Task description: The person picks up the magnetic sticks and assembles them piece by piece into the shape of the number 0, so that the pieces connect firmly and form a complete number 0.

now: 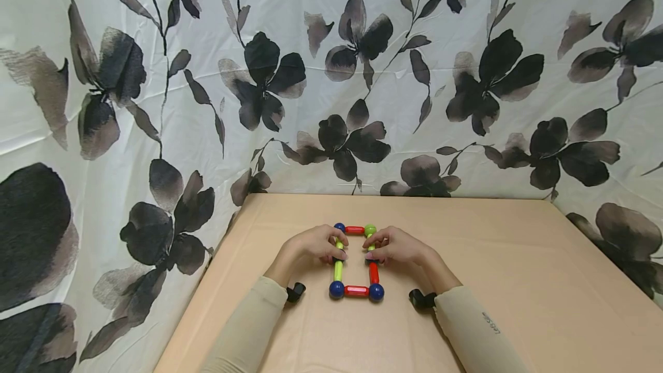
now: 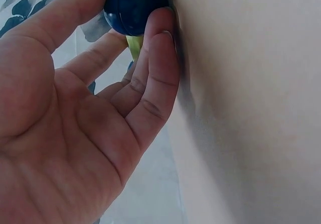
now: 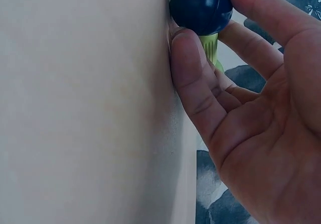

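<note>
A rectangle of toy building rods and balls lies flat on the table. Its far side has a red rod point(image 1: 354, 230) between a blue ball point(image 1: 339, 227) and a green ball point(image 1: 370, 229). Another red rod point(image 1: 356, 290) joins two blue balls at the near side. My left hand point(image 1: 316, 243) pinches the middle blue ball point(image 2: 131, 15) of the left side, between yellow-green rods. Opposite it, my right hand point(image 1: 397, 246) pinches a blue ball point(image 3: 200, 8) joining a red rod point(image 1: 374, 273) to a yellow-green one. Fingers partly cover both balls and the far rods.
The tan tabletop point(image 1: 518, 281) spreads around the rectangle. A white cloth with dark flowers point(image 1: 404, 96) hangs behind and beside the table. Black wrist devices point(image 1: 422, 299) sit at both sleeve cuffs.
</note>
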